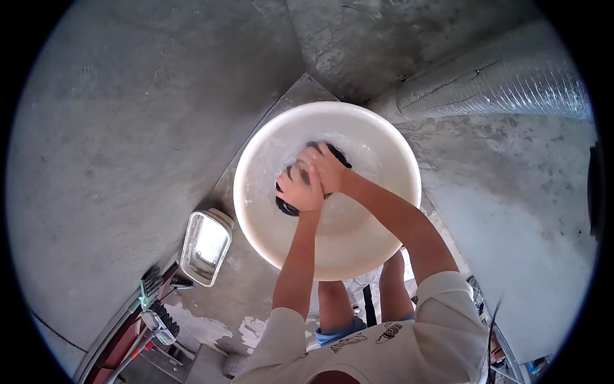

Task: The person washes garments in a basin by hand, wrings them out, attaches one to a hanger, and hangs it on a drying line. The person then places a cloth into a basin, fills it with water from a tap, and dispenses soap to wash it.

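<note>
A wide white basin holds cloudy water. Inside it, a dark, wet, cloth-like item is bunched under both hands; its exact kind is hard to make out. My left hand grips its lower left part, fingers curled over it. Just above and to the right, my right hand is closed on the upper part, fingers touching or overlapping the left ones. Dark edges show around both hands, and the middle is mostly covered by them.
A small white rectangular tub stands on the floor left of the basin. Brushes and other items sit at lower left. Concrete walls meet behind the basin, and a silvery pipe runs along the upper right.
</note>
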Demonstrator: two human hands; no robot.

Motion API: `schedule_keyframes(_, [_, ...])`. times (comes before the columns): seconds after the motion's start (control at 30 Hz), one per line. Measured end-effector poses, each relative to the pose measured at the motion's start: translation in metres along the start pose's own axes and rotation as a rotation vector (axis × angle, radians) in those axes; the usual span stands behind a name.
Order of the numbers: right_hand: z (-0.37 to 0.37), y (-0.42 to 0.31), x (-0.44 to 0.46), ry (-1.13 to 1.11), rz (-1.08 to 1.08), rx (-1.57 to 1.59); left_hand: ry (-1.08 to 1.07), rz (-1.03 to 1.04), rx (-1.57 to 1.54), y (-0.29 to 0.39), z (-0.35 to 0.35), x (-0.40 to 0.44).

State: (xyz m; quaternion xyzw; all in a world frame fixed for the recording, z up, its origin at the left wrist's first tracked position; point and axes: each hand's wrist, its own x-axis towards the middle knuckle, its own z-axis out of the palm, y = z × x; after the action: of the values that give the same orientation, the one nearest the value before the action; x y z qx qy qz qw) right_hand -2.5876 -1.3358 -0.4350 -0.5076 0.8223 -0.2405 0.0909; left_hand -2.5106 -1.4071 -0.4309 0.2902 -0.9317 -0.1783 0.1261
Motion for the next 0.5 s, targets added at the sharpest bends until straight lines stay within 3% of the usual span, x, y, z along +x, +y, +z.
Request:
schedule_keyframes(0.07, [-0.012, 0.021, 0.025, 0.035, 0.072, 0.029, -0.238, -0.191, -0.276, 0.007, -0.002, 0.058])
schedule_keyframes(0.1, [-0.024, 0.015, 0.027, 0.048, 0.062, 0.023, -0.222, -0.183, -0.275, 0.014, -0.018, 0.066])
schedule_keyframes(0.17, [-0.056, -0.004, 0.012, 0.217, 0.121, 0.082, -0.196, 0.085, -0.533, 0.031, -0.055, 0.071])
schedule_keyframes(0.33, [-0.136, -0.09, -0.049, 0.013, 0.158, 0.3, -0.218, 0.262, -0.595, 0.032, -0.148, 0.006])
schedule_keyframes(0.43, [-0.128, -0.106, -0.091, 0.04, 0.277, 0.247, -0.209, 0.061, -0.669, 0.02, -0.175, -0.025])
schedule_keyframes(0.5, [-0.113, -0.109, -0.121, -0.061, 0.576, 0.227, -0.303, -0.466, -0.98, 0.016, -0.197, -0.039])
